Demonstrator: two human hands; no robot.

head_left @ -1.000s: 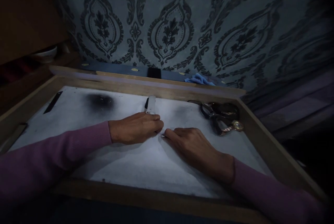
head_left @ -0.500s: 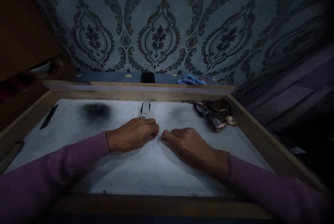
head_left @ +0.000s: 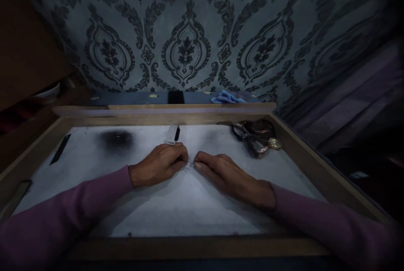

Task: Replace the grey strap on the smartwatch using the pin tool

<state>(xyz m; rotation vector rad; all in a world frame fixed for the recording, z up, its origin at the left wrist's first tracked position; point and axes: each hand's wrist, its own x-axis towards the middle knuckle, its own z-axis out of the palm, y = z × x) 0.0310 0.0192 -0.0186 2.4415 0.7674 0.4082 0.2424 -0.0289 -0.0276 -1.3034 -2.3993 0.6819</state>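
Observation:
My left hand is closed, its curled fingers around the lower end of a small white, box-like tool with a black part, whose exact kind I cannot make out. My right hand is closed in a pinch just across from it. A thin, pale, wire-like piece bridges the small gap between the fingertips. Its right end is in the right hand's pinch; its left end meets the left fingertips. Both hands rest low over the white sheet lining a wooden-rimmed tray.
Wristwatches and dark straps lie in a heap at the tray's back right. A black strip lies at the left. Wooden rims surround the sheet. Behind stand a blue cloth and a dark rectangular object on a ledge.
The white tool has turned and now leans to the right at its top. The thin piece between the fingertips shows more clearly. Both hands stay close together; the view has shifted slightly.

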